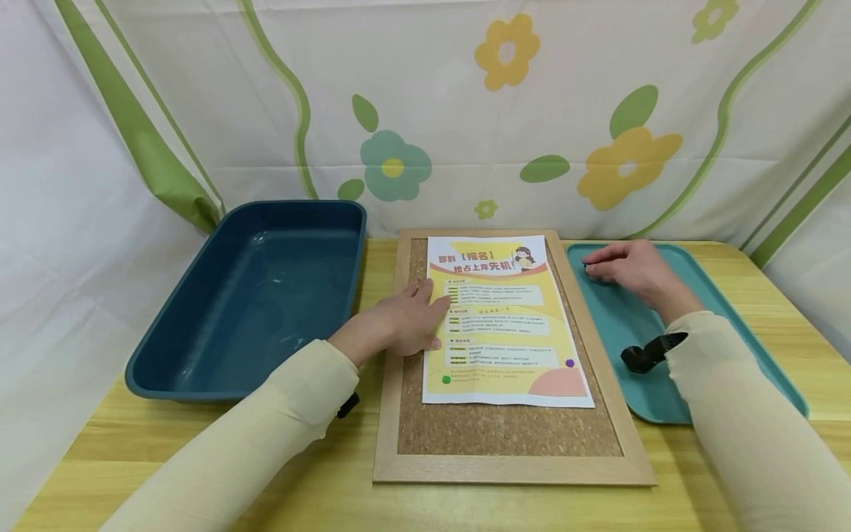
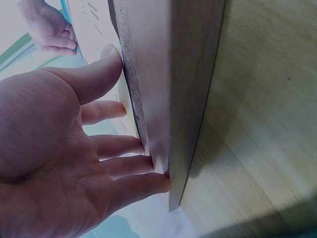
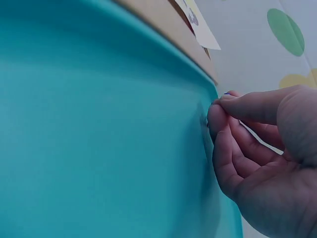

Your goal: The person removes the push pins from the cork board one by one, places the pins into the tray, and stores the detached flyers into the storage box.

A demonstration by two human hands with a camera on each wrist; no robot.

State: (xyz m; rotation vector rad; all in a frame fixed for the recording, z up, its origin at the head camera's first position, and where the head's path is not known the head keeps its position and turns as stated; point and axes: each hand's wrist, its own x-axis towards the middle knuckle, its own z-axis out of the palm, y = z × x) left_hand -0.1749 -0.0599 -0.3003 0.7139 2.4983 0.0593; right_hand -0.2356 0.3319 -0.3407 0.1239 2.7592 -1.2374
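On the board (image 1: 512, 436), my left grip (image 1: 408, 323) lies spread on paper (image 1: 508, 325), likely light, easily creased; my right grip (image 1: 631, 275) pinches a blue pin (image 3: 227, 94), best held by its head.

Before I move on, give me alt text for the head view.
The left hand rests on a yellow poster on a wood-framed corkboard, while the right hand pinches a small dark object over a teal tray. A green pin and a purple pin sit near the poster's lower corners; a blue tub stands left.
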